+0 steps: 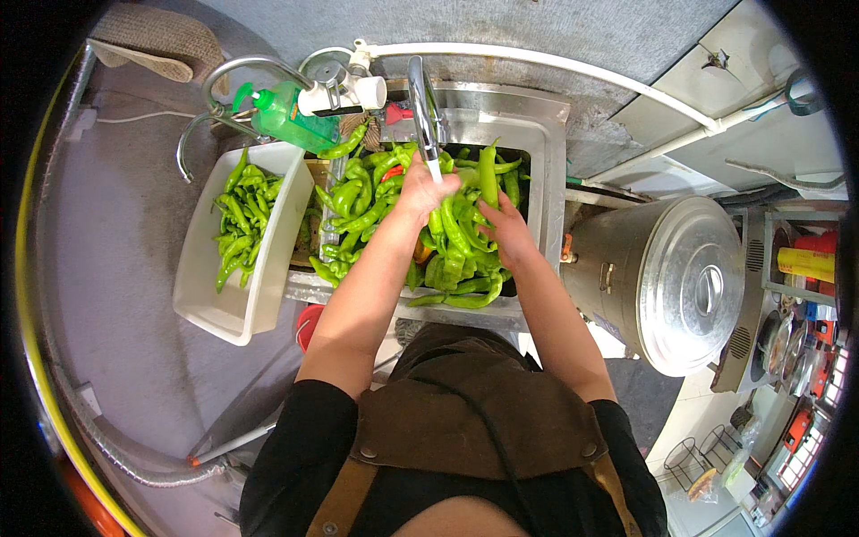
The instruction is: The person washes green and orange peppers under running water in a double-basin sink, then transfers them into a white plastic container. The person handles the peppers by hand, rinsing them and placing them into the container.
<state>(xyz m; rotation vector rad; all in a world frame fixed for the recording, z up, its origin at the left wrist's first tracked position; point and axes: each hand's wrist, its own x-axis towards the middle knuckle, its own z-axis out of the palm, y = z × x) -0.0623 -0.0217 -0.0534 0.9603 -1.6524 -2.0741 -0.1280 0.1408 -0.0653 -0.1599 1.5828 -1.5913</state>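
Long green peppers are heaped in the metal sink, with a few red ones among them. My left hand is under the spout of the faucet, where a thin white stream comes down onto it. Its fingers close round green peppers at the middle of the heap and are partly hidden. From the right, my right hand curls its fingers against a long green pepper that sticks up between my hands. Other peppers lie beneath both hands.
Left of the sink stands a white plastic tub holding more green peppers. A green pump bottle lies tilted behind it. To the right is a large lidded metal pot. A white pipe runs along the wall.
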